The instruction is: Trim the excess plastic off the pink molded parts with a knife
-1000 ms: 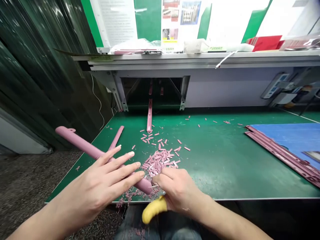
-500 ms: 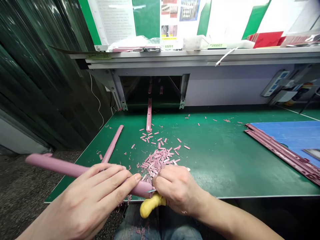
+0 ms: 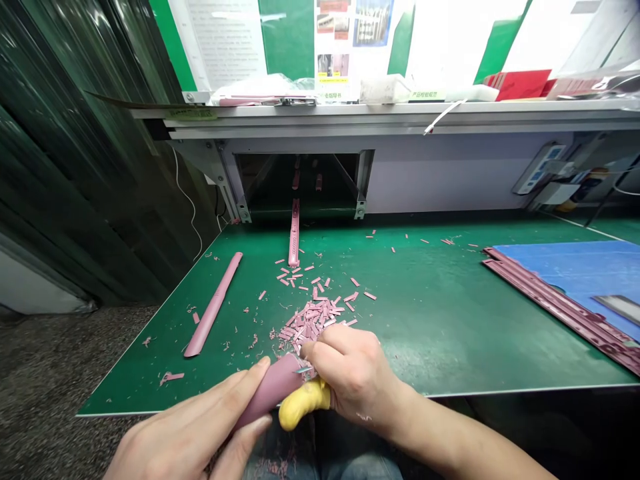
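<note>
My left hand (image 3: 200, 420) is wrapped round a pink plastic part (image 3: 275, 390), a long rounded piece whose near end is hidden by the hand. Its far end points up and right, towards my right hand (image 3: 355, 367). That hand is closed on a small thin metal blade (image 3: 303, 369), which touches the end of the part. What looks like a yellow cover (image 3: 303, 403) sits on my right thumb, just below the blade. Right beyond my hands lies a pile of small pink plastic scraps (image 3: 313, 320).
Another pink part (image 3: 215, 303) lies left on the green table (image 3: 425, 320). A pink part (image 3: 295, 233) lies by the opening at the back, with more inside. Dark pink strips (image 3: 555, 307) rest beside a blue sheet (image 3: 575, 267) at right. A shelf (image 3: 350, 123) crosses above.
My left hand has moved down and turned the held part, so it points more away from me. My right hand stays almost in place with the blade at the part's end.
</note>
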### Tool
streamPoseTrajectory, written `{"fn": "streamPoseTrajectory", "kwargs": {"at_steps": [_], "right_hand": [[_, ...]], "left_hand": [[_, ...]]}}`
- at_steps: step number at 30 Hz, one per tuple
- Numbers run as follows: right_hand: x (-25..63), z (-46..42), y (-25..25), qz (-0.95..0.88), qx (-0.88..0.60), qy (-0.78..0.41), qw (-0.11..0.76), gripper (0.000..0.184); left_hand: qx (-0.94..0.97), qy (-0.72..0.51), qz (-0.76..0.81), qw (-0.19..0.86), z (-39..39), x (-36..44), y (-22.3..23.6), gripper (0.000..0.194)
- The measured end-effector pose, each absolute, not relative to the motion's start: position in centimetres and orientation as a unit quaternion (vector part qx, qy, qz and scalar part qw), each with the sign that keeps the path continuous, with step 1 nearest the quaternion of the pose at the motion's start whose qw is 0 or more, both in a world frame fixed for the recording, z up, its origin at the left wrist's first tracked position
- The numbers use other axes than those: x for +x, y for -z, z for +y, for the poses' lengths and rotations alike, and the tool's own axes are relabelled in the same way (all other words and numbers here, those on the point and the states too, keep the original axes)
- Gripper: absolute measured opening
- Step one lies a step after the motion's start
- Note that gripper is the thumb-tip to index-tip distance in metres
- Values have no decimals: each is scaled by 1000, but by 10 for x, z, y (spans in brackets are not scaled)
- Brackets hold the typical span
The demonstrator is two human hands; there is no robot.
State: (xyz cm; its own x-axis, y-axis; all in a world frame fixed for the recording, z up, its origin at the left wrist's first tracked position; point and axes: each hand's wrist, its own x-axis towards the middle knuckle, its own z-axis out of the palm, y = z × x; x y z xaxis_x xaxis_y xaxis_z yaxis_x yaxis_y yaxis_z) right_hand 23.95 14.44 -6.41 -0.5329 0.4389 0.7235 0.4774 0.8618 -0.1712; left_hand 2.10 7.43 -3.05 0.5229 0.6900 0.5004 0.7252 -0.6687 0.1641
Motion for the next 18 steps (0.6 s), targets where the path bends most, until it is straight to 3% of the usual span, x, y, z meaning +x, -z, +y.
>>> {"fn": "streamPoseTrajectory", "kwargs": {"at_steps": [9, 12, 18], "right_hand": [[234, 147, 75, -883, -244, 70, 395, 43], [238, 153, 78, -895, -226, 54, 381, 46], [249, 169, 71, -929, -157, 6, 334, 44]], "left_hand": [[-837, 297, -457, 52, 68, 28, 46, 62], [-860, 234, -452, 33, 75, 14, 44, 65], [-938, 128, -302, 113, 103, -11, 18, 49]]}}
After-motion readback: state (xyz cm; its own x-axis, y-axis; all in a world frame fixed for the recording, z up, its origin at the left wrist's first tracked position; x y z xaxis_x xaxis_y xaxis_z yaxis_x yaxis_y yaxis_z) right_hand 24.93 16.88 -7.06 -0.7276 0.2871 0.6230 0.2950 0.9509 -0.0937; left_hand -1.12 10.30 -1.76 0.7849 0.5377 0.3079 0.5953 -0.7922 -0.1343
